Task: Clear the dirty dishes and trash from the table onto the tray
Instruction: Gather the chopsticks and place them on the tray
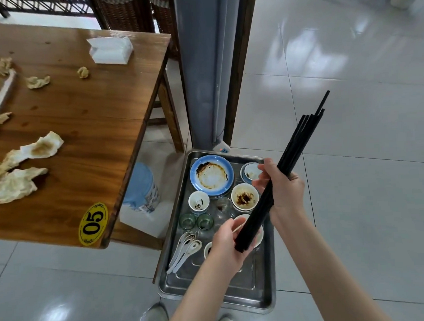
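Observation:
A bundle of black chopsticks slants above the steel tray. My right hand grips the bundle at its middle. My left hand cups its lower end. On the tray lie a stained blue-rimmed plate, a dirty white bowl, small cups, green glasses and white spoons. Soiled crumpled napkins are scattered over the wooden table at the left.
A white tissue pack lies near the table's far edge. A yellow "05" sticker marks the near corner. A blue-lined bin stands between table and tray. A grey pillar rises behind the tray. Tiled floor spreads to the right.

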Demonstrator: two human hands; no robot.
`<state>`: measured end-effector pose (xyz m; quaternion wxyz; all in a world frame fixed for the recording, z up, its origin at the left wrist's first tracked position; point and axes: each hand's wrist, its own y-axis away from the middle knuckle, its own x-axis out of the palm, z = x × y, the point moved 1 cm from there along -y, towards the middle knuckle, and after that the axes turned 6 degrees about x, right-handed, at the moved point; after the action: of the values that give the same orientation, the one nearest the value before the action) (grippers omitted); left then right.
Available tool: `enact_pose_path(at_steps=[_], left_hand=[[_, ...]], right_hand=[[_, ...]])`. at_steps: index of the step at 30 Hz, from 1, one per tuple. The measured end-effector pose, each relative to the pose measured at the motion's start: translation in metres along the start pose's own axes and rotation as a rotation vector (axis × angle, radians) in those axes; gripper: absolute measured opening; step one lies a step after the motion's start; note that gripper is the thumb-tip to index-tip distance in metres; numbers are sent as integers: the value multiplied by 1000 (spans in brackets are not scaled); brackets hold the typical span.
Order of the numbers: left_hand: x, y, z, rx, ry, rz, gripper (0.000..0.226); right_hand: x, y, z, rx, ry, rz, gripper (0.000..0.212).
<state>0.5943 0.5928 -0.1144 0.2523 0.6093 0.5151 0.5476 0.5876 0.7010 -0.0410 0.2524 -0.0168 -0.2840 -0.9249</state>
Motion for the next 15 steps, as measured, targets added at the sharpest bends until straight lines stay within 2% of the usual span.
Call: enact_pose_path(at_steps=[5,10,15], left_hand=[[-3,-1,1,-9,-20,8,24],[-4,-2,6,-35,-58,13,27],[-4,-4,11,-30,-1,-36,25]], right_hand=[[-4,2,4,14,-9,62,26],[-9,5,-10,-9,13,25,29],[-18,8,-38,50,23,-19,32]])
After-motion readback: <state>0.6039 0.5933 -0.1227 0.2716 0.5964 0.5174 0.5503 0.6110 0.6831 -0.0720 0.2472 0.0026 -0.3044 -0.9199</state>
